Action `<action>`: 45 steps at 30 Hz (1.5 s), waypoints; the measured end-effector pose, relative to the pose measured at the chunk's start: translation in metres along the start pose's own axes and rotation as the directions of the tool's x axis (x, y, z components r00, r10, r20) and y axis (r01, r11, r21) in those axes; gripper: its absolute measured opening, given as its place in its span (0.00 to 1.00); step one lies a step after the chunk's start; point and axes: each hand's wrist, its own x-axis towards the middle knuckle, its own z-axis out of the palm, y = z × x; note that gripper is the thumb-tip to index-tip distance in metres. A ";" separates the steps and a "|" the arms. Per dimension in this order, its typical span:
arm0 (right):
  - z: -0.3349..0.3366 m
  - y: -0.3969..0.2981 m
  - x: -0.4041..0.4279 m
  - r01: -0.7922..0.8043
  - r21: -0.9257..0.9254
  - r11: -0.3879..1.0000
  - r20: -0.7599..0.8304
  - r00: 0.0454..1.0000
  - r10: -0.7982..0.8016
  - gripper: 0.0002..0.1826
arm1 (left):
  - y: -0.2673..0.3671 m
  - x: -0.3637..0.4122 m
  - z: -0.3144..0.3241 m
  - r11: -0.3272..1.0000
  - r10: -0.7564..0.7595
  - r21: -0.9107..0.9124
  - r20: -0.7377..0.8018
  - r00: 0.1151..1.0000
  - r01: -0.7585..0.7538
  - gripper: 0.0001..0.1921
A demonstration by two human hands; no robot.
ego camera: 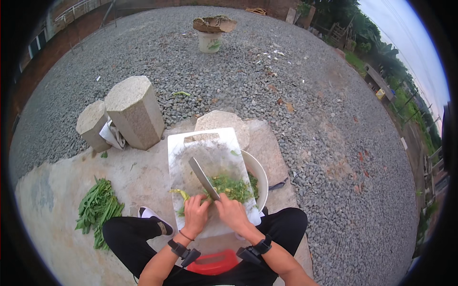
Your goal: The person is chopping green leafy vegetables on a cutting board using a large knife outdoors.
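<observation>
A white plastic cutting board [200, 150] with a handle slot lies in front of me, its face darkly stained. My right hand [230, 212] grips the handle end of a wide-bladed kitchen knife [204, 178], whose blade points up and to the left over the board. Close beside the blade, my left hand [196, 212] presses on leafy greens, with a yellowed leaf [181, 193] sticking out to its left. Chopped greens [230, 187] lie right of the knife. Partly under the board's right edge is a round white basin [263, 171] holding more cut greens.
A pile of whole leafy greens [98, 211] lies on the concrete slab [50, 207] at left. Two octagonal concrete blocks [134, 111] stand beyond it. Below the board is a red plastic stool or container [214, 262]. A white bucket [209, 42] stands on the gravel farther off.
</observation>
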 end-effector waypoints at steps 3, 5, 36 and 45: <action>0.001 0.001 0.000 0.000 -0.012 1.000 -0.005 1.000 0.000 0.11 | -0.002 -0.002 0.002 1.000 0.001 0.003 -0.015 1.000 -0.001 0.08; 0.001 0.000 0.000 0.005 -0.003 1.000 0.001 1.000 -0.005 0.10 | -0.003 -0.003 0.001 1.000 -0.003 0.009 -0.005 1.000 0.003 0.08; 0.006 0.004 -0.004 0.036 -0.073 0.997 -0.023 0.999 -0.038 0.10 | -0.001 -0.009 0.000 1.000 -0.008 -0.018 0.040 0.999 0.009 0.13; -0.014 0.004 0.013 0.038 0.106 0.994 -0.025 0.999 -0.035 0.11 | -0.022 0.008 0.002 0.989 -0.018 -0.146 0.011 1.000 0.020 0.12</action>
